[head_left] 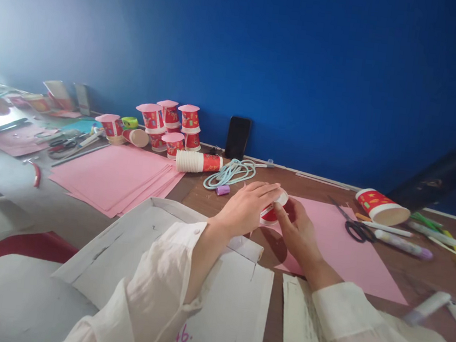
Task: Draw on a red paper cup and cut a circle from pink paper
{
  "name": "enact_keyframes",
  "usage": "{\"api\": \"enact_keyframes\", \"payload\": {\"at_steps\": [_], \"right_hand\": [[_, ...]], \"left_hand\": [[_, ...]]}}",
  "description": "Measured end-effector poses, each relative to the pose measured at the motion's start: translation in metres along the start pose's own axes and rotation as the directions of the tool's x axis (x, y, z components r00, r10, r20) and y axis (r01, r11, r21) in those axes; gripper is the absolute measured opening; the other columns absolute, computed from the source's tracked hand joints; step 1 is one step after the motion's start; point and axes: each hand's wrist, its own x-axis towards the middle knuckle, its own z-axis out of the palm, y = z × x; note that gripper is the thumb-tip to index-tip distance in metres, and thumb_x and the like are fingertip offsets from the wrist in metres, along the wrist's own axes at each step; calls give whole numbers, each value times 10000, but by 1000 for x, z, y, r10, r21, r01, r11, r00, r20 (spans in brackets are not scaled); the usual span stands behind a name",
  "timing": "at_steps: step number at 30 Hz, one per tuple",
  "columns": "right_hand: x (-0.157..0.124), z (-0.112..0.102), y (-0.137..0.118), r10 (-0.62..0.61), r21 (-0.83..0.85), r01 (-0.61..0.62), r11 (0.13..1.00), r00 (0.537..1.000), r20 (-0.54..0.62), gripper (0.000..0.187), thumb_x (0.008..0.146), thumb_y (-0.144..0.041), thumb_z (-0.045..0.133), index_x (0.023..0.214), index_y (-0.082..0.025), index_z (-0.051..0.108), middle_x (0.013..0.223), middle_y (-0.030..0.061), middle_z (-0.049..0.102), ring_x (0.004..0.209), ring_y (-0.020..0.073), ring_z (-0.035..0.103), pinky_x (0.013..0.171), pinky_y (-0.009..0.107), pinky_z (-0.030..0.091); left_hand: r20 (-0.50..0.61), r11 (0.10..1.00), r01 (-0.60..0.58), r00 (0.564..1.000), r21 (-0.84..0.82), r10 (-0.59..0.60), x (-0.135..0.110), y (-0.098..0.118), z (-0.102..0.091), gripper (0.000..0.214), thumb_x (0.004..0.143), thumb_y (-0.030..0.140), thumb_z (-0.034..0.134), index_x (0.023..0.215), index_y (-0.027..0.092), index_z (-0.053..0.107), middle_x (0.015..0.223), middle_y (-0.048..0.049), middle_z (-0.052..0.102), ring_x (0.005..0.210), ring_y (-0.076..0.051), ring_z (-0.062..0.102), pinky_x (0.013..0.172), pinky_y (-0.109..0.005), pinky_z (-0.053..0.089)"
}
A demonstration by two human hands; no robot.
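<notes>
My left hand [247, 209] wraps over the top of a small red and white paper cup [271, 211], fingers curled round it. My right hand [299, 232] grips the same cup from the right side. The cup sits over a pink paper sheet [346, 250] that lies on the brown table. Both arms wear white sleeves. Most of the cup is hidden by my fingers.
A stack of pink sheets [118, 177] lies left, with several decorated red cups [171, 123] behind it, a lying cup stack [198, 162], a light blue cord [230, 172] and a black phone [237, 137]. Scissors [355, 227], pens [403, 244] and another lying cup [381, 206] are right. White cardboard [153, 250] lies near.
</notes>
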Motion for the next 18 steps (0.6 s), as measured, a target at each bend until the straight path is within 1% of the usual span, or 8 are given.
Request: {"api": "enact_keyframes", "payload": {"at_steps": [7, 13, 18], "right_hand": [[0, 0, -1, -24, 25, 24, 999, 1000, -3, 488, 831, -605, 548, 1128, -221, 607, 1084, 85, 691, 967, 230, 658, 817, 367, 520], [-2, -1, -2, -10, 11, 10, 1000, 1000, -3, 474, 834, -597, 553, 1141, -240, 603, 1095, 67, 689, 975, 224, 659, 824, 365, 520], [-2, -1, -2, -7, 7, 7, 1000, 1000, -9, 474, 831, -597, 557, 1145, -244, 594, 1112, 63, 682, 986, 222, 659, 824, 363, 521]], "left_hand": [[-24, 999, -41, 999, 1, 41, 0, -3, 3, 432, 880, 138, 490, 1307, 190, 527, 1406, -67, 543, 1307, -211, 451, 1097, -419, 392], [-47, 998, -59, 997, 4, 59, 1, -3, 1, 396, 874, 130, 494, 1262, 167, 563, 1344, -86, 593, 1282, -213, 483, 1098, -418, 393], [-41, 998, -60, 997, -7, 59, 1, -2, 0, 389, 874, 138, 493, 1254, 162, 572, 1328, -91, 604, 1275, -223, 494, 1090, -427, 403]]}}
